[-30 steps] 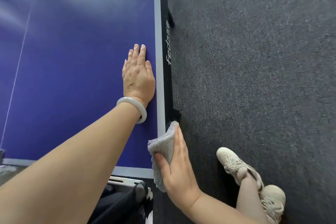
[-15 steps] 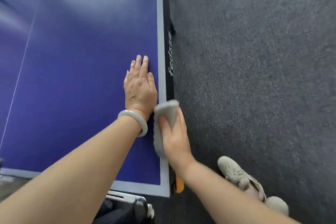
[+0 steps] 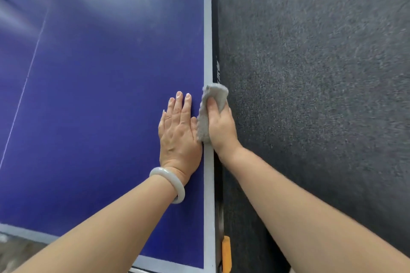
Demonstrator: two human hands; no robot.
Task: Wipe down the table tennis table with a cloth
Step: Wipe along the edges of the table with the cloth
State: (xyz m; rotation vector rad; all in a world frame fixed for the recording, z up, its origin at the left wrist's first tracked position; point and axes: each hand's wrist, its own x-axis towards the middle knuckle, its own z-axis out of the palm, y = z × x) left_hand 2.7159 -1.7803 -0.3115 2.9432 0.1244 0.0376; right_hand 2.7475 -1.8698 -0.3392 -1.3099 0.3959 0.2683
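Head-camera view, looking down at the right-hand side of a blue table tennis table [image 3: 99, 95]. Its pale side edge [image 3: 207, 40] runs straight away from the person, from the near corner at the bottom of the picture up to the top. To the right of the edge is dark grey carpet [image 3: 321, 73].

A grey cloth [image 3: 216, 95] is folded over this edge, partway along it, with its long axis lying along the edge. The right hand [image 3: 221, 128] grips the cloth. The thumb is curled on top and the fingers wrap down over the side of the table, out of sight. The rest of the edge stretches ahead of this hand, farther from the body — most likely the next stroke is a push forward along that line.

The left hand [image 3: 177, 135] lies flat on the blue surface just beside the cloth, fingers straight and close together, holding nothing. It seems to be bracing the person; whether it touches the cloth cannot be told. A pale bangle [image 3: 170, 184] sits on that wrist.

An orange fitting [image 3: 226, 250] shows below the edge, near the corner.
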